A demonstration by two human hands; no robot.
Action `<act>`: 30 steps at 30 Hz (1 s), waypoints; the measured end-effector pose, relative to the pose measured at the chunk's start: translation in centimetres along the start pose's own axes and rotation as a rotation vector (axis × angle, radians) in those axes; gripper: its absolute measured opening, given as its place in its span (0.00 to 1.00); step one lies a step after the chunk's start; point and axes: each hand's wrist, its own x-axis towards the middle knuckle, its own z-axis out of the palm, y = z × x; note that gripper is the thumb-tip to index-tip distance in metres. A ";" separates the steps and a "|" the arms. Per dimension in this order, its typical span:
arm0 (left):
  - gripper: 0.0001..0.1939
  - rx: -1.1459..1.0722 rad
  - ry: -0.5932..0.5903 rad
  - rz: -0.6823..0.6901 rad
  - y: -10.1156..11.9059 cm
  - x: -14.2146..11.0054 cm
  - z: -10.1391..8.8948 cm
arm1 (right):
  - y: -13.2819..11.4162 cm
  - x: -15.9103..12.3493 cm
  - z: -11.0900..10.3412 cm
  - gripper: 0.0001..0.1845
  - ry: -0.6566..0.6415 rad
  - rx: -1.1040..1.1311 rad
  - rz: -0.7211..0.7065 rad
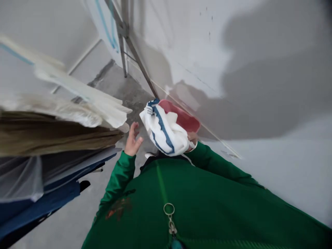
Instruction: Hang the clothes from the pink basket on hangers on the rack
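Observation:
A pinkish-red plastic basin [188, 119] is held up in front of my waist, tilted toward the wall. White cloth with wavy blue trim [167, 133], apparently a garment, is bunched over its near side. My right hand [192, 137] is at the basin's right end, gripping it, with its fingers partly behind the cloth and rim. To the left of the cloth, apart from it, my left hand [133, 140] is empty with its fingers spread, close to the hanging garments.
Garments hang along the left, among them white ones [103, 103], a brown one [59, 135] and a blue one [46, 202]. Ahead stands a metal frame [137, 57] against the white wall [197, 45]. Grey concrete floor [114, 83] shows below.

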 end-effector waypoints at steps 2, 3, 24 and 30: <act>0.50 -0.050 0.003 0.082 2.4 0.8 -1.3 | -0.8 -0.2 2.4 0.40 -0.206 0.024 0.037; 0.50 -0.067 -0.025 0.095 3.4 0.9 -1.8 | -1.2 -0.3 3.5 0.40 -0.282 0.016 0.043; 0.24 0.005 0.270 -0.100 8.7 -8.7 -7.2 | -8.9 3.3 7.2 0.22 -1.122 -1.017 -0.307; 0.22 -0.114 0.351 0.073 11.8 -11.7 -6.4 | -14.7 5.8 6.6 0.23 -0.248 -1.136 -0.700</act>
